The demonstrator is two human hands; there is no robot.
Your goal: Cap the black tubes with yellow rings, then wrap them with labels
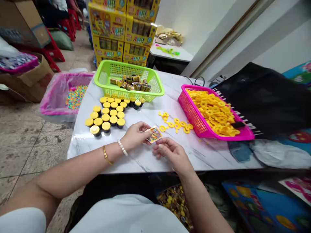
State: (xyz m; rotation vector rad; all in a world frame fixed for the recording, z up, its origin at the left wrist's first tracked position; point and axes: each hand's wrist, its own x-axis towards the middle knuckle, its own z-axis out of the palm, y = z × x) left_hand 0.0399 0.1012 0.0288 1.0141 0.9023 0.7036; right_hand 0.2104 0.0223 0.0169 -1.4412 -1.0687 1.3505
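Observation:
My left hand (136, 135) pinches a small colourful printed card or sticker (154, 134) just above the marble table (170, 152). My right hand (170, 152) is curled beside it, fingertips touching the card's lower edge. Left of my hands stand several black pots with yellow lids (107, 113) in rows. Loose yellow plastic rings (176, 124) lie on the table just past the card.
A green basket (107, 72) with small printed containers stands at the back. A pink basket (194, 118) full of yellow rings sits at the right, a black bag (264, 94) behind it. A pink bin (52, 97) of coloured beads stands left of the table. Yellow boxes (121, 29) are stacked beyond.

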